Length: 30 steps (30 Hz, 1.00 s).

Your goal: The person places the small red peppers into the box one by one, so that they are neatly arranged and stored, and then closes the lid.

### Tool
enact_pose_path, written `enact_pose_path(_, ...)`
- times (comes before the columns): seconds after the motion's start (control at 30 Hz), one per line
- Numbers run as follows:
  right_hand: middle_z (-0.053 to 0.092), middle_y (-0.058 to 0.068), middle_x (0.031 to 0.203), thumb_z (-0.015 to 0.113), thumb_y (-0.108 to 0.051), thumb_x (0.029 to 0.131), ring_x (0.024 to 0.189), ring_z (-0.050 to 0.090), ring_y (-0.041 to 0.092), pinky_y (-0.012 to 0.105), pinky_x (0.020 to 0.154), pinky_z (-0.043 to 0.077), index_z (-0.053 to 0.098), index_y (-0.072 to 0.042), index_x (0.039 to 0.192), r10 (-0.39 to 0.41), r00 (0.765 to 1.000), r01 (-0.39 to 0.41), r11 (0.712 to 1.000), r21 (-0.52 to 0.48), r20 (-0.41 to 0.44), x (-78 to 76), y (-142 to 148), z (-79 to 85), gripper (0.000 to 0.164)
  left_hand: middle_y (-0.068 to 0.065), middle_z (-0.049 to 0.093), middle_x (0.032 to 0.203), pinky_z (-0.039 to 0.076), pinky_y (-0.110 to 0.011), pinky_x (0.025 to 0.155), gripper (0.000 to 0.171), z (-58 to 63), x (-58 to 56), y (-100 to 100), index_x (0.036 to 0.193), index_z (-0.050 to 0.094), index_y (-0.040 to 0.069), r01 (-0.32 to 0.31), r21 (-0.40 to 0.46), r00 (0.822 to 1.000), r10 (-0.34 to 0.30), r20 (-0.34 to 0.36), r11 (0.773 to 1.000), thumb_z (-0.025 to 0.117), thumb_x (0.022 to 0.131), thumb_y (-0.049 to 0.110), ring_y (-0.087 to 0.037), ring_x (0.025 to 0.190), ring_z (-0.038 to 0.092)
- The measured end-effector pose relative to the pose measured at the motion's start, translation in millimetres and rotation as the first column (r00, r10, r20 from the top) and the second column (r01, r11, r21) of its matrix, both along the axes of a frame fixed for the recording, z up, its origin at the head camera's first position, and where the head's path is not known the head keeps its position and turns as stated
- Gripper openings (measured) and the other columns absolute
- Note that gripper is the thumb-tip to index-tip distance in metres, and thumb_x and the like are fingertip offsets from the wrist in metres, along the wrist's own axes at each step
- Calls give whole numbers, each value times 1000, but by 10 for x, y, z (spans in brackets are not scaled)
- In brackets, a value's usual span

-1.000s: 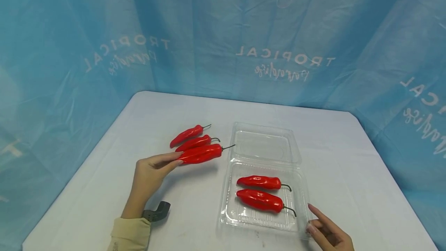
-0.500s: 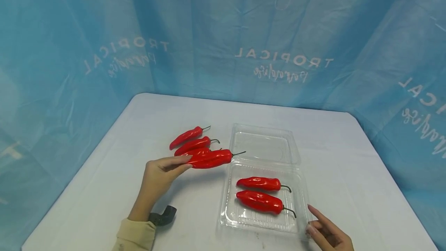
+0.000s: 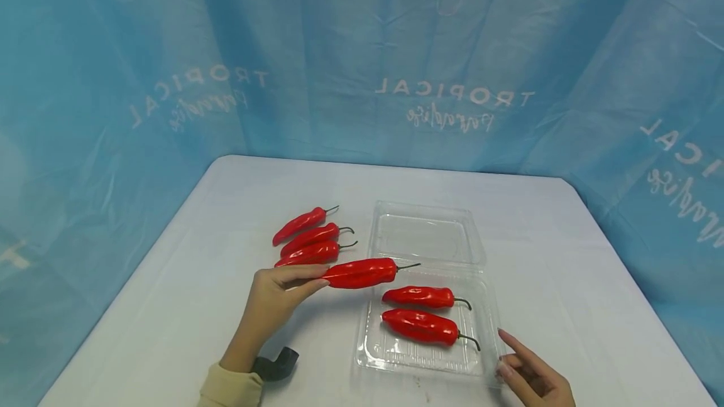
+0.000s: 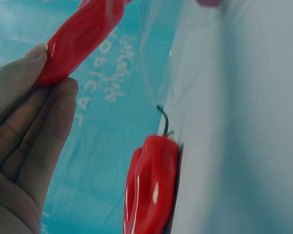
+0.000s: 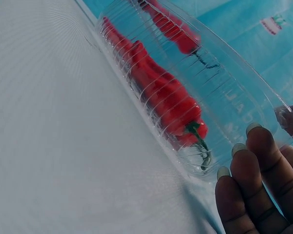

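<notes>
My left hand (image 3: 274, 300) pinches a red chili pepper (image 3: 364, 273) near its pointed end, thumb on one side and fingers on the other. The stem points right, over the left edge of an open clear plastic clamshell container (image 3: 390, 357). Inside its base lie two more chilies, an upper one (image 3: 420, 296) and a lower one (image 3: 423, 326), stems to the right. My right hand (image 3: 537, 372) holds the container's near right corner between thumb and fingers; in the right wrist view its fingertips (image 5: 239, 148) lie against the clear wall.
Three red chilies lie in a slanted row on the white table (image 3: 186, 306), left of the container; the nearest chili (image 3: 311, 252) is partly behind the left hand. The container's lid (image 3: 421, 234) lies folded back. A blue printed curtain (image 3: 339, 118) surrounds the table's back and sides.
My left hand has carried the chili rightward and nearer, away from the row and up to the container's left edge. The right hand stays at the container's corner.
</notes>
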State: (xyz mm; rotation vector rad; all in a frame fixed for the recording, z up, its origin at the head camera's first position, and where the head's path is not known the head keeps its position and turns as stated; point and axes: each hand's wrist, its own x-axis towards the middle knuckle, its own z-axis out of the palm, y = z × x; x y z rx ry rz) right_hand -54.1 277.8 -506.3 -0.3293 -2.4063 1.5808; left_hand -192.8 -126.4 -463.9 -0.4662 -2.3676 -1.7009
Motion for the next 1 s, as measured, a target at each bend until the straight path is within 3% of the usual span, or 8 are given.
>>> enact_pose_path(0.2, 72, 10, 87, 71, -5, 96, 70, 67, 18, 26, 65, 59, 61, 4, 136, -1, 999, 1, 1000, 5, -33, -11, -18, 5, 43, 16, 76, 105, 61, -32, 83, 27, 26, 46, 120, 110, 81, 24, 25, -21, 1000, -25, -5, 999, 86, 84, 25, -7, 100, 73)
enact_pose_path(0.47, 71, 9, 88, 71, -7, 96, 71, 67, 17, 28, 65, 59, 60, 4, 138, -5, 1000, 5, 1000, -11, 23, 5, -15, 9, 44, 16, 76, 103, 61, -33, 84, 27, 9, 100, 181, 111, 81, 24, 34, -41, 999, -34, 11, 999, 86, 84, 24, -6, 99, 73)
enact_pose_path(0.77, 70, 8, 85, 71, -1, 94, 67, 65, 17, 28, 61, 57, 62, 5, 135, 8, 999, -8, 1000, 12, -38, 1, -7, -35, 42, 16, 76, 105, 61, -35, 84, 27, 11, 120, 233, 111, 81, 24, 78, -18, 996, -78, -37, 997, 86, 85, 24, -8, 100, 73)
enact_pose_path(1.0, 70, 8, 85, 71, -1, 94, 67, 65, 17, 28, 60, 57, 62, 6, 135, 9, 999, -8, 1000, 17, -50, -13, -9, -41, 42, 16, 76, 105, 61, -35, 85, 25, 13, 128, 278, 111, 81, 23, 99, -10, 995, -99, -27, 995, 85, 86, 25, -9, 99, 73)
